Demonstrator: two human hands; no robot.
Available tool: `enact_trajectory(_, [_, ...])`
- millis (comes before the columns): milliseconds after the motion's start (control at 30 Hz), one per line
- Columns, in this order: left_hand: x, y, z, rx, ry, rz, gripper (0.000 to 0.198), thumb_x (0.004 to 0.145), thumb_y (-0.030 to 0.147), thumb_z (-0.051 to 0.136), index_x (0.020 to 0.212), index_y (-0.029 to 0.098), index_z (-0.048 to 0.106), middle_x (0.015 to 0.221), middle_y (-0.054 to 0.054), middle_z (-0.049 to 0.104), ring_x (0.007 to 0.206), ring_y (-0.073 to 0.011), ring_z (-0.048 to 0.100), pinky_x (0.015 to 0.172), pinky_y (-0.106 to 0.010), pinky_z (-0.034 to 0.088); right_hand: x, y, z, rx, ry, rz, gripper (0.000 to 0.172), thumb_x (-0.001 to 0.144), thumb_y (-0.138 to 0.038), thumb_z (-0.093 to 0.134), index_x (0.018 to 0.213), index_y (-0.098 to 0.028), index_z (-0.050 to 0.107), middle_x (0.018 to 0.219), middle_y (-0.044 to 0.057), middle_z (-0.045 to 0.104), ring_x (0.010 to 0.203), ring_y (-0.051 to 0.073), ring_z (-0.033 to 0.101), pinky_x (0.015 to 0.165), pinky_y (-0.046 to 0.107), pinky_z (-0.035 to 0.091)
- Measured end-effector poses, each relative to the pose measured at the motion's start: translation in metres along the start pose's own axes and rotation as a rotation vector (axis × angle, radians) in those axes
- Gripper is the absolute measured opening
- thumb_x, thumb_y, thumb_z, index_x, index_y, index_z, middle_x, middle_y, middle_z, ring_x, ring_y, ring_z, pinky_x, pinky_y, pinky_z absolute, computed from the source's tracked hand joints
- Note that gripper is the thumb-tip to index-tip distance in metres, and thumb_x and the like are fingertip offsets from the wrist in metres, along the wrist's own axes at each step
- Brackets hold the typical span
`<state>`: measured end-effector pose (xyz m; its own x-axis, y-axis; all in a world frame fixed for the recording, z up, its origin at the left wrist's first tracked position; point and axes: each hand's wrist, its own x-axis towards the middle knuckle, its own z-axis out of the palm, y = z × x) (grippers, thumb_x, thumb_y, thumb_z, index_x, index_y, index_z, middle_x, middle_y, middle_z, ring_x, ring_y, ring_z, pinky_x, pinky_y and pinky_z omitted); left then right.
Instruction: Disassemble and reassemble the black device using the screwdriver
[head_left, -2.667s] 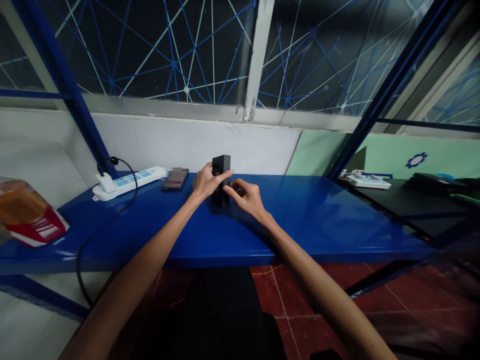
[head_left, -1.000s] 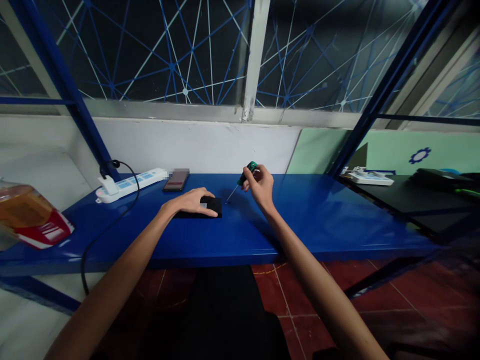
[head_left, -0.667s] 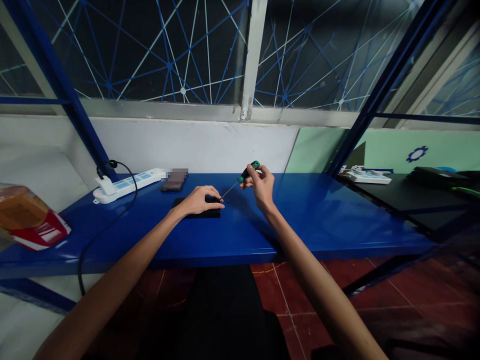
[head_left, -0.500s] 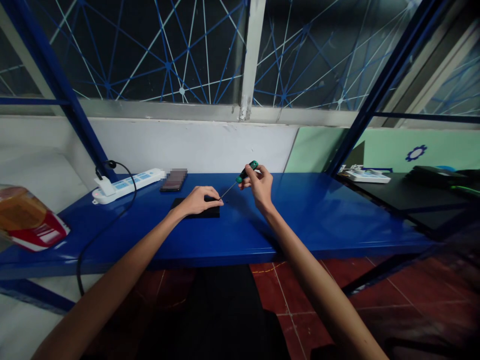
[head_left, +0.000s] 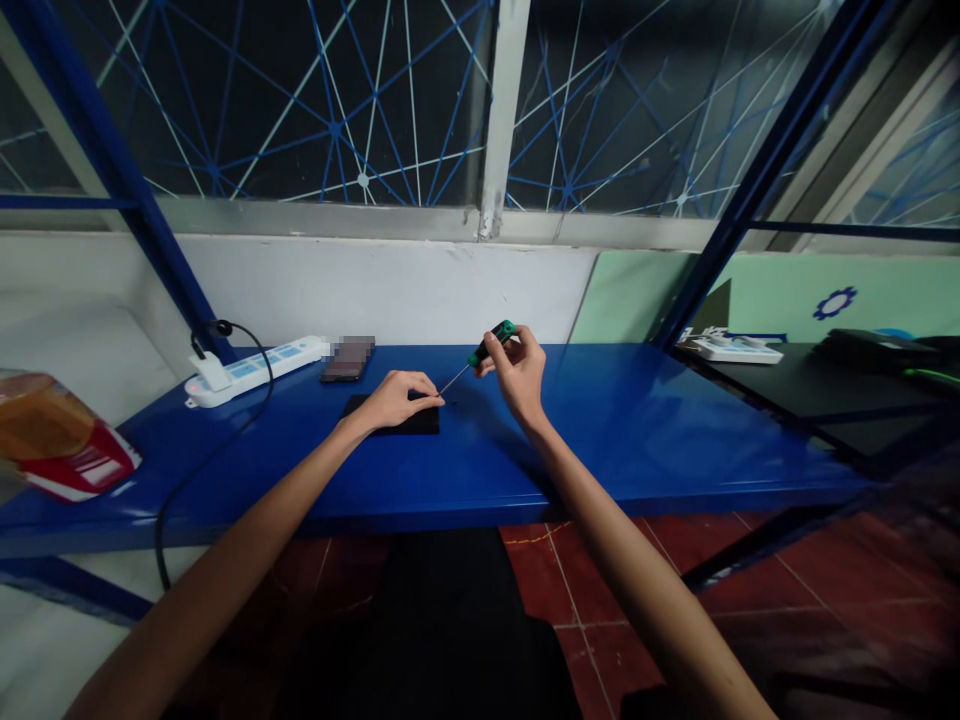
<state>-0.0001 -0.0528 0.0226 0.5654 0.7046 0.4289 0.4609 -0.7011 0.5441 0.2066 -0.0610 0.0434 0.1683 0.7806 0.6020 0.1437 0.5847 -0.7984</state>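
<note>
I am viewing the work area through the head camera. The left hand [head_left: 394,400] is resting on a flat black device [head_left: 421,423] that is lying on the blue shelf [head_left: 637,430], near the middle of its width and closer to the far wall than to the near edge. The left fingers are curling down onto the device's far right part, with thumb and index drawn together. I cannot tell whether they are pinching anything small.

The right hand [head_left: 517,375] is hovering just to the right of the device, raised above the shelf. Its fingers are pressing together around the green-and-black handle of a screwdriver [head_left: 491,343]. The tool is tilting, handle up and to the right, and its thin shaft is slanting down and left. The tip is ending right at the left fingertips, at the device's far right corner. Whether the tip is touching the device is too small for me to resolve.

To the far left of the device, a phone [head_left: 347,360] is lying flat. Further left, a white power strip [head_left: 255,365] is lying along the wall, with a black cable [head_left: 217,440] running over the near edge. A red and orange package [head_left: 52,435] is sitting at the left end.
</note>
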Motion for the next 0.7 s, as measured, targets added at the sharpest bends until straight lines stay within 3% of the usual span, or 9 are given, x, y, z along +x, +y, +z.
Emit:
enact_trajectory(100, [0.000, -0.002, -0.002, 0.021, 0.006, -0.014, 0.031, 0.084, 0.049, 0.060, 0.088, 0.022, 0.075, 0.095, -0.006, 0.069, 0.088, -0.0207, 0.064, 0.082, -0.033, 0.048, 0.001, 0.000, -0.003, 0.030, 0.010, 0.011, 0.034, 0.084, -0.055, 0.055, 0.091, -0.023, 0.046, 0.064, 0.001, 0.062, 0.052, 0.016, 0.064, 0.052, 0.030, 0.053])
enact_trajectory(167, [-0.001, -0.003, -0.007, 0.064, -0.006, -0.059, 0.039, 0.080, 0.054, 0.063, 0.105, 0.025, 0.072, 0.110, -0.008, 0.066, 0.099, -0.0236, 0.062, 0.087, -0.035, 0.046, 0.004, -0.001, -0.007, 0.036, 0.033, 0.017, 0.033, 0.084, -0.053, 0.054, 0.089, -0.023, 0.045, 0.063, 0.001, 0.061, 0.052, 0.016, 0.064, 0.052, 0.030, 0.053])
enact_trajectory(300, [-0.004, -0.001, -0.016, 0.127, -0.159, -0.136, 0.081, 0.066, 0.058, 0.074, 0.138, 0.032, 0.047, 0.131, -0.010, 0.054, 0.117, -0.0303, 0.052, 0.092, -0.040, 0.043, 0.009, -0.001, -0.018, 0.024, 0.107, 0.038, 0.032, 0.084, -0.053, 0.055, 0.091, -0.023, 0.046, 0.058, 0.000, 0.059, 0.053, 0.018, 0.065, 0.052, 0.031, 0.054])
enact_trajectory(367, [-0.006, 0.000, -0.016, 0.137, -0.245, -0.116, 0.089, 0.063, 0.057, 0.076, 0.141, 0.033, 0.042, 0.130, -0.009, 0.056, 0.119, -0.0311, 0.051, 0.095, -0.042, 0.041, 0.011, 0.000, -0.022, 0.043, 0.136, 0.032, 0.032, 0.083, -0.052, 0.055, 0.093, -0.022, 0.048, 0.057, 0.000, 0.059, 0.052, 0.018, 0.065, 0.052, 0.031, 0.053])
enact_trajectory(433, [-0.006, 0.002, -0.014, 0.148, -0.258, -0.088, 0.084, 0.063, 0.055, 0.076, 0.139, 0.031, 0.046, 0.129, -0.008, 0.059, 0.119, -0.0310, 0.051, 0.098, -0.042, 0.039, 0.012, 0.001, -0.025, 0.065, 0.147, 0.022, 0.033, 0.082, -0.051, 0.056, 0.094, -0.021, 0.049, 0.057, 0.001, 0.060, 0.051, 0.018, 0.064, 0.051, 0.031, 0.053])
enact_trajectory(533, [-0.005, 0.003, -0.010, 0.120, -0.197, -0.068, 0.076, 0.063, 0.052, 0.077, 0.131, 0.026, 0.055, 0.126, -0.009, 0.062, 0.117, -0.0294, 0.055, 0.100, -0.041, 0.039, 0.014, 0.002, -0.027, 0.095, 0.156, 0.009, 0.031, 0.082, -0.049, 0.057, 0.091, -0.021, 0.048, 0.054, -0.001, 0.058, 0.048, 0.018, 0.064, 0.049, 0.030, 0.052])
enact_trajectory(700, [-0.003, 0.005, -0.014, -0.050, -0.106, -0.052, 0.086, 0.060, 0.044, 0.082, 0.136, 0.021, 0.049, 0.117, -0.009, 0.066, 0.111, -0.0263, 0.058, 0.096, -0.039, 0.043, 0.014, 0.000, -0.028, 0.152, 0.200, -0.010, 0.030, 0.081, -0.048, 0.060, 0.085, -0.022, 0.047, 0.048, -0.004, 0.055, 0.048, 0.019, 0.065, 0.048, 0.030, 0.053])
